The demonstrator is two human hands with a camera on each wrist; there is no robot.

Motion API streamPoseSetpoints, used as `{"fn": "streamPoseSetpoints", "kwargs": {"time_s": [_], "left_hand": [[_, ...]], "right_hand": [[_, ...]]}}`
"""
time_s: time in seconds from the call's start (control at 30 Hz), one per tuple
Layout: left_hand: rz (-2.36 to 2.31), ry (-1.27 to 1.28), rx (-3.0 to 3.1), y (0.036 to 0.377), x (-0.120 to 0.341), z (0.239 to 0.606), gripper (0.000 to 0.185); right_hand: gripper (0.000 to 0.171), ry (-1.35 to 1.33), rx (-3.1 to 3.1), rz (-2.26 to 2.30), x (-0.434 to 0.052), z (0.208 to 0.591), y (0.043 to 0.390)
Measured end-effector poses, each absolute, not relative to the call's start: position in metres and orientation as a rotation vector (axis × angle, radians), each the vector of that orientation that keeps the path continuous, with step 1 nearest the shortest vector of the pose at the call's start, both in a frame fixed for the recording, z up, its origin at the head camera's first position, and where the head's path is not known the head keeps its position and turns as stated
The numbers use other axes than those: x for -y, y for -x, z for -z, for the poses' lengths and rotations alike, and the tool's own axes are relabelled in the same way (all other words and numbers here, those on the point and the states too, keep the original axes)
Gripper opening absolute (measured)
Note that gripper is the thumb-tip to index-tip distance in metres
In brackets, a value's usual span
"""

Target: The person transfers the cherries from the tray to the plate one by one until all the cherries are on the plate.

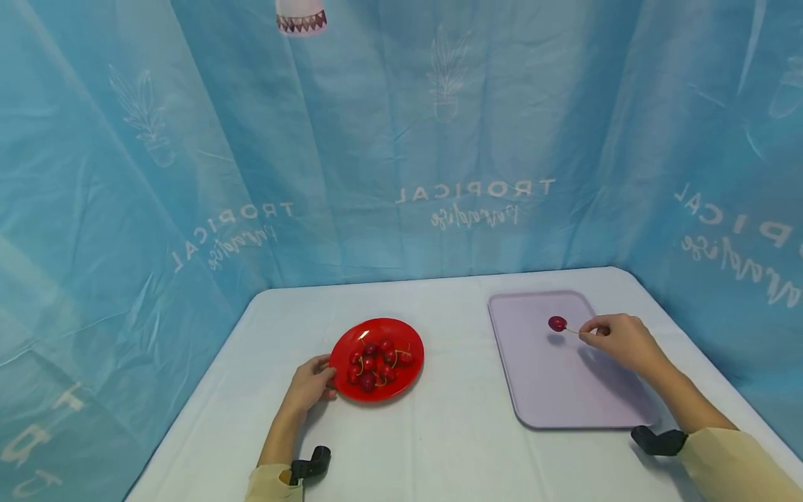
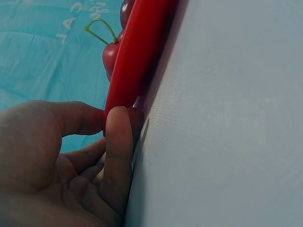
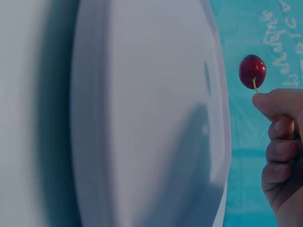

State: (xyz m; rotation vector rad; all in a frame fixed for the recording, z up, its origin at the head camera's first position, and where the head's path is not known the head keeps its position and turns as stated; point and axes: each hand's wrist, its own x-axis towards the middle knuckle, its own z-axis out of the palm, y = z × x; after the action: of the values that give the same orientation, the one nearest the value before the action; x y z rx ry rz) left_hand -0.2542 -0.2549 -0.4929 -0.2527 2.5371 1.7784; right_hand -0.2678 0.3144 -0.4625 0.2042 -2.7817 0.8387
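My left hand [image 1: 310, 383] pinches the near-left rim of a red plate [image 1: 410, 338], thumb on top and a finger under the edge in the left wrist view. Several dark red cherries [image 1: 370, 364] with green stems are heaped on the plate. Over at the right, my right hand [image 1: 621, 341] pinches a single cherry [image 3: 252, 72] by its stem between thumb and forefinger. That cherry hangs above a pale purple tray [image 1: 564, 397], casting a small shadow on it. The other fingers of the right hand are curled in.
A white cloth [image 1: 452, 446] covers the table under plate and tray. Blue printed curtains [image 1: 376, 139] enclose its back and both sides. Black wrist bands [image 1: 659, 441] with cameras sit near each cuff.
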Motion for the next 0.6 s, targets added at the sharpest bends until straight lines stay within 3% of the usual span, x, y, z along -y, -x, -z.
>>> {"fn": "streamPoseSetpoints", "kwargs": {"time_s": [0.6], "left_hand": [[-1.8,0.237,-2.537,0.253,0.256,0.495,0.042]], "right_hand": [[0.01,-0.31,2.747,-0.883,-0.271,0.459,0.271]]}}
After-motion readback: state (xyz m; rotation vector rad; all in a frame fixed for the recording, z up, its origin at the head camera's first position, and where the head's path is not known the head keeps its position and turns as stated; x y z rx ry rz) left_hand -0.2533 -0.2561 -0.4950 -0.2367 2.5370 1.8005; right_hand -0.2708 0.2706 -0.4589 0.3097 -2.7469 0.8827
